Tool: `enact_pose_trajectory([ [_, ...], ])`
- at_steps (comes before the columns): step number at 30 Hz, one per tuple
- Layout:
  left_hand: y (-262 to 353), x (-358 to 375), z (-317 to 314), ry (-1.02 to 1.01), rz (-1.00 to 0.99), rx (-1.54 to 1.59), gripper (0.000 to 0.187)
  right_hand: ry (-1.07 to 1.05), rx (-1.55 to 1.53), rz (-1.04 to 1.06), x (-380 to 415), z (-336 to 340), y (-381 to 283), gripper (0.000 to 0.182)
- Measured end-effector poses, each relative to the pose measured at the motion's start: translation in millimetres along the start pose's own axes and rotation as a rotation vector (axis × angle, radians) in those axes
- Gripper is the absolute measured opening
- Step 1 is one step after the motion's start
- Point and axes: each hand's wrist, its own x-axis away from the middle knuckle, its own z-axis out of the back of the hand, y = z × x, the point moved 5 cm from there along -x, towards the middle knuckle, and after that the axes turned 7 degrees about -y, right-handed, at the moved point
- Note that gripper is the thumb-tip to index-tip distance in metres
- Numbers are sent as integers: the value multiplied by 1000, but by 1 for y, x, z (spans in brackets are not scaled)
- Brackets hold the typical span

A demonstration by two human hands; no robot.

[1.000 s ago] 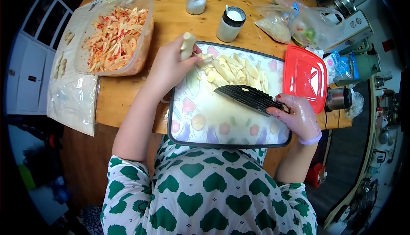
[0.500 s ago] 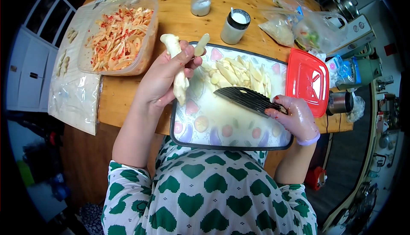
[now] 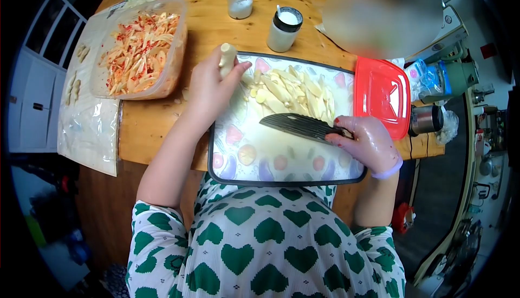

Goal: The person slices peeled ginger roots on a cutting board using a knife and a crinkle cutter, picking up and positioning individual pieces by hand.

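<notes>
My left hand (image 3: 212, 86), bare, is closed around a pale, knobby peeled root (image 3: 227, 55) that looks like ginger. One end of the root sticks up above the fingers; the rest is hidden. The hand is over the left edge of a fruit-patterned cutting board (image 3: 246, 160). My right hand (image 3: 374, 143), in a clear glove with red specks, grips a dark-bladed knife (image 3: 295, 125) by its handle. The blade is held above the board, its tip pointing left, just in front of a pile of pale slices (image 3: 287, 92).
A plastic tub (image 3: 179, 73) of red-seasoned slices stands at left on a plastic-covered sheet (image 3: 89, 135). Two jars (image 3: 240, 5) (image 3: 283, 35) with spoons stand behind the board. A red lid (image 3: 384, 97) lies against its right side. A metal cup (image 3: 425, 119) is further right.
My left hand has turned and moved slightly, so the root now shows only one end. The small slice it held is out of sight. The knife has stayed nearly in place over the board.
</notes>
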Motion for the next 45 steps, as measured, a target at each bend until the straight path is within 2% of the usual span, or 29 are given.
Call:
enact_pose_trajectory([
  [3, 18, 16, 10, 44, -216, -82, 27, -15, 82, -13, -10, 6, -1, 25],
  [5, 20, 28, 9, -49, -205, -34, 29, -4, 79, -44, -20, 11, 5, 26],
  [7, 29, 44, 7, -81, -330, -166, 28, -18, 60, -60, -27, 9, 15, 28],
  [8, 36, 53, 2, -186, -248, -205, 29, -7, 36, -72, -27, 9, 15, 29],
  [11, 42, 69, -22, -306, -454, -368, 29, 25, -143, -111, -19, 1, 17, 33],
  [12, 40, 72, -29, -302, -610, -387, 31, 30, -173, -124, -16, -1, 16, 32],
  [15, 27, 80, -44, -398, -589, -479, 33, 49, -247, -169, -6, -2, 1, 29],
  [19, 28, 83, -36, -175, -619, -419, 33, 72, -304, -166, 6, -5, -12, 24],
  [21, 25, 83, -28, -107, -534, -355, 32, -17, -376, -272, 11, -1, -18, 23],
  [22, 20, 82, -24, -92, -468, -313, 31, 70, -395, -173, 12, -7, -10, 22],
  [23, 17, 80, -21, -75, -404, -272, 30, 81, -470, -190, 13, -9, -8, 21],
  [24, 18, 77, -20, -101, -284, -179, 21, 93, -544, -204, 13, -9, -8, 21],
  [27, 0, 69, -34, -237, 121, 569, 12, 93, -665, -212, 12, -13, -6, 21],
  [31, 2, 61, -36, -320, 127, 546, 8, 90, -702, -155, 7, -19, -14, 21],
  [32, 2, 62, -36, -291, 147, 519, 9, 11, -791, -260, 9, -18, -16, 20],
  [35, 10, 67, -27, -195, 160, 538, 10, 86, -733, -168, 6, -20, -13, 19],
  [38, 0, 71, 0, -58, 26, 398, 11, 192, -776, -148, 7, -17, -8, 19],
  [39, 3, 74, 21, 41, -140, -10, 9, 219, -857, -157, 9, -18, -2, 22],
  [41, 25, 84, 47, 197, -283, -556, 4, 226, -938, -280, 14, -18, 7, 26],
  [42, 24, 86, 54, 249, -268, -666, 3, 275, -868, -235, 13, -17, 12, 30],
  [44, 23, 89, 62, 354, -236, -886, 13, 300, -873, -234, 13, -16, 17, 30],
  [45, 26, 90, 60, 398, -244, -834, 19, 312, -875, -233, 13, -16, 17, 30],
])
